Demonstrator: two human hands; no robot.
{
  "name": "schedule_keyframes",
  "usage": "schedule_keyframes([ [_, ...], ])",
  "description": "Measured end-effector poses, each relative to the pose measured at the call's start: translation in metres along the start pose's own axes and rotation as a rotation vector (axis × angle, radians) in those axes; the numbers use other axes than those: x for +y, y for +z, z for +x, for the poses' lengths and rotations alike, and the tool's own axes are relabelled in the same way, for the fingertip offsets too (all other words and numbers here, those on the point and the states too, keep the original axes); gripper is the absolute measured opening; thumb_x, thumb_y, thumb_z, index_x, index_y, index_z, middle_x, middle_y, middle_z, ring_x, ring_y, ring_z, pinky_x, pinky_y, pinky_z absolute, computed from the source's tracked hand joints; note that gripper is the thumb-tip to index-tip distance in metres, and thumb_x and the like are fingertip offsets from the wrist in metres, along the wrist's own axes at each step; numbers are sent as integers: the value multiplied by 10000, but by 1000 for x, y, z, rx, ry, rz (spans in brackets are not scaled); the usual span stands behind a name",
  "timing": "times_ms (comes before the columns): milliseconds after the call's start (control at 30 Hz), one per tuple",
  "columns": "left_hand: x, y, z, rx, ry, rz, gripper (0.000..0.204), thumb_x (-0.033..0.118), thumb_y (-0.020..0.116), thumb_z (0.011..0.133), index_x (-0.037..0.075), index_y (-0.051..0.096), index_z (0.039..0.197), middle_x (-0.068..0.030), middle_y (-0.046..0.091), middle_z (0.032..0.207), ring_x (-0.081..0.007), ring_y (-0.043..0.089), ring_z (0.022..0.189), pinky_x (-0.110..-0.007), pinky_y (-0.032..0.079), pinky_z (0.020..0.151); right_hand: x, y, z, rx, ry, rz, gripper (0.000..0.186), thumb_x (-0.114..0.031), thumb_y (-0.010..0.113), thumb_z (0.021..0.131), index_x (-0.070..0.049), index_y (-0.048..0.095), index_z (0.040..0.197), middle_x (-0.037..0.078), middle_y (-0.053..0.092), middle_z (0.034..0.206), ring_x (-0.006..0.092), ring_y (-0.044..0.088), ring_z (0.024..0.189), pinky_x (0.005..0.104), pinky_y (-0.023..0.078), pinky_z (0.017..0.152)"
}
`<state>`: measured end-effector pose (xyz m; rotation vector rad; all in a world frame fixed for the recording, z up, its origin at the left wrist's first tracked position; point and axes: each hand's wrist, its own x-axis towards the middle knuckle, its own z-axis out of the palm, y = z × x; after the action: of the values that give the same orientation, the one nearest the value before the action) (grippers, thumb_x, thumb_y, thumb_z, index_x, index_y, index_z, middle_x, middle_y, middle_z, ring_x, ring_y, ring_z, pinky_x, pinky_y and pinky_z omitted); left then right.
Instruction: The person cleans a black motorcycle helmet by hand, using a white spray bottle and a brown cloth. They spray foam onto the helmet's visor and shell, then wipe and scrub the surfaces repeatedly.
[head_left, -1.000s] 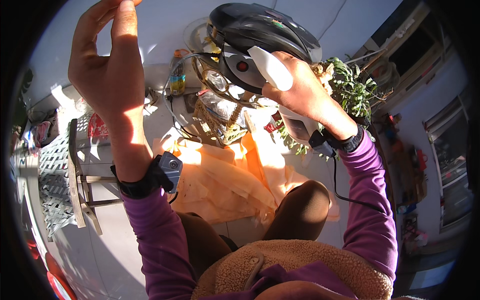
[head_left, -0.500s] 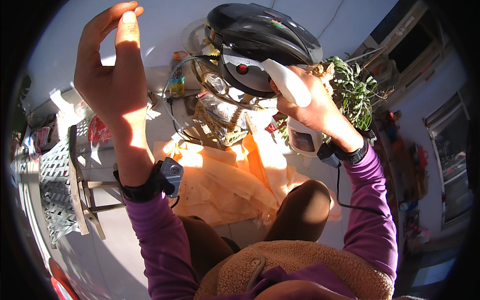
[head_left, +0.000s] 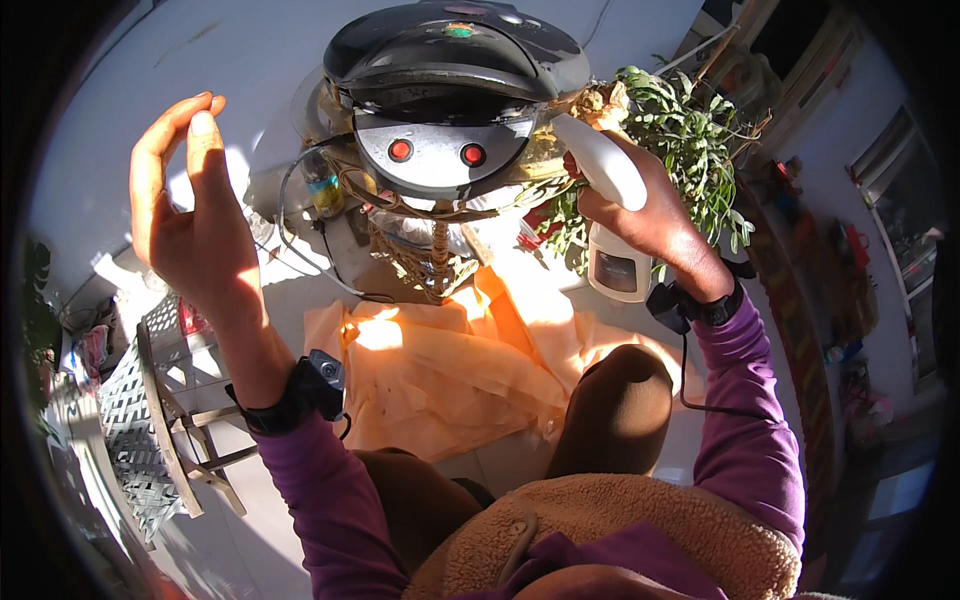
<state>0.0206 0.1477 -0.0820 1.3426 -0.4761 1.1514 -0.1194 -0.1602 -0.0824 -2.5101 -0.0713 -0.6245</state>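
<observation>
My right hand [head_left: 650, 200], at the right, is wrapped round the neck of a white spray bottle [head_left: 618, 268]. Its white trigger head [head_left: 604, 165] points up and left toward a black domed-lid electric griddle [head_left: 450, 75]. Two red round lights or buttons show on the griddle's grey front panel [head_left: 437, 155]. My left hand [head_left: 195, 205] is raised at the left, in front of the wall. Its fingers curve loosely toward the thumb, a gap shows between them, and nothing is visible in it. A black strap with a small camera [head_left: 325, 370] circles each wrist.
The griddle rests on a wicker stand [head_left: 440, 255] with a cord beside it. Peach cloth [head_left: 450, 380] lies on the floor before my knees. A bottle with yellow liquid [head_left: 325, 190] stands behind, leafy plants [head_left: 690, 150] at right, a woven stool [head_left: 140, 430] at left.
The view has swung, so the griddle sits further left and shows both red lights rather than one. My left hand appears lower. The spray bottle stays in my right hand.
</observation>
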Motion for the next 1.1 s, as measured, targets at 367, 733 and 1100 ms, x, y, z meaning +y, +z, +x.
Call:
schedule_keyframes([
  [367,0,19,-15,-122,-42,30,111,66,642,980,21,707,1057,-49,725,1038,-68,612,856,-194,462,726,17,-1,-8,-91,136,196,506,-61,678,767,-43,619,1269,46,680,987,125,623,884,295,514,819],
  [733,0,28,-24,-195,75,66,127,74,626,992,4,698,1071,-64,701,1053,-107,613,900,-240,490,798,25,6,-7,-64,-11,199,350,-48,687,788,-38,626,1132,39,642,923,116,602,852,301,508,774],
  [1100,-3,33,-30,-308,265,82,145,16,605,980,-11,677,1102,-115,665,1084,-170,620,915,-273,504,803,47,9,-8,67,43,261,340,-108,751,771,-56,675,1098,33,699,920,119,635,829,319,538,767],
])
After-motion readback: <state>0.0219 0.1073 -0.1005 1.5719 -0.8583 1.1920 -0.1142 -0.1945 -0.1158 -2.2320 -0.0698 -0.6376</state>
